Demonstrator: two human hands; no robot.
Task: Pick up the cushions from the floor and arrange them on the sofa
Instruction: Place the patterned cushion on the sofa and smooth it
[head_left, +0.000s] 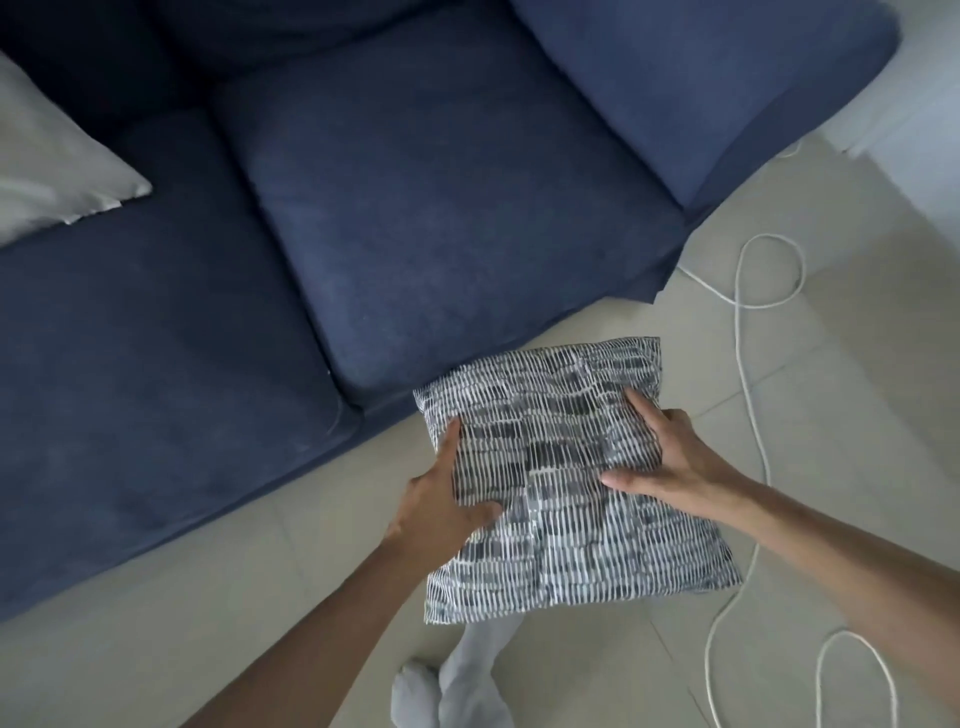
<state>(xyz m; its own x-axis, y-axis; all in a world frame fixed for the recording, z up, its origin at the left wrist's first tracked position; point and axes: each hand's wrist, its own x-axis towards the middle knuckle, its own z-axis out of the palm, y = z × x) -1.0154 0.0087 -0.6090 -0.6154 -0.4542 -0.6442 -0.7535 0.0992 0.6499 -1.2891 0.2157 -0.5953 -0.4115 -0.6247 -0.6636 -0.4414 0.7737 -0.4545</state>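
Note:
A black-and-white striped cushion (566, 478) is held flat above the pale tiled floor, just in front of the dark blue sofa (415, 208). My left hand (441, 504) grips its left edge, thumb on top. Over on the right side my right hand (665, 457) clasps it, fingers spread across the fabric. A light grey cushion (57, 166) lies on the sofa seat at the far left edge of the view.
A white cable (748, 374) loops across the floor to the right of the sofa's armrest (701, 88). My feet in grey socks (447, 686) stand on the tiles below the cushion. The sofa's middle and right seats are bare.

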